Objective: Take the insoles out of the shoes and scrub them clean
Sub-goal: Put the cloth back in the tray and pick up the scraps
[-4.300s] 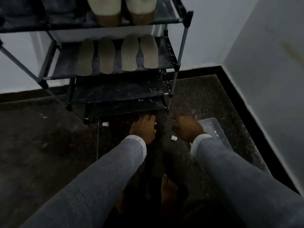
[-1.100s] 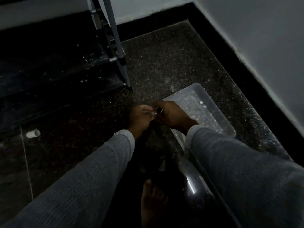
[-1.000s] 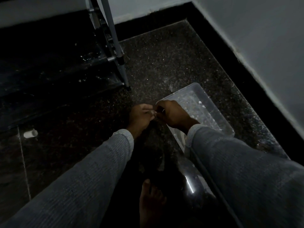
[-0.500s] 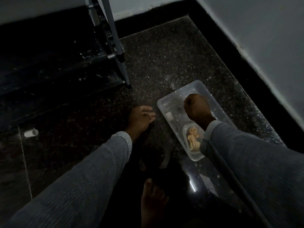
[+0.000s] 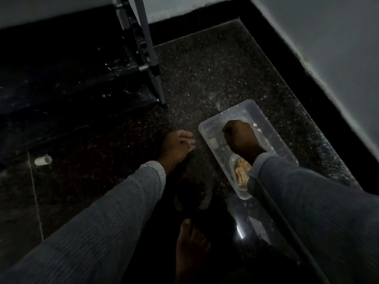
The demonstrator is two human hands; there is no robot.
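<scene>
1. Right hand, at centre right of the frame, is curled like a fist inside the clear plastic tray; whether it holds something I cannot tell.
2. Left hand rests relaxed on the floor, just left of the tray.
3. Insoles are not visible.

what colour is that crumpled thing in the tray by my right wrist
Pale tan-orange, a crumpled lump in the clear tray; head view.
</scene>
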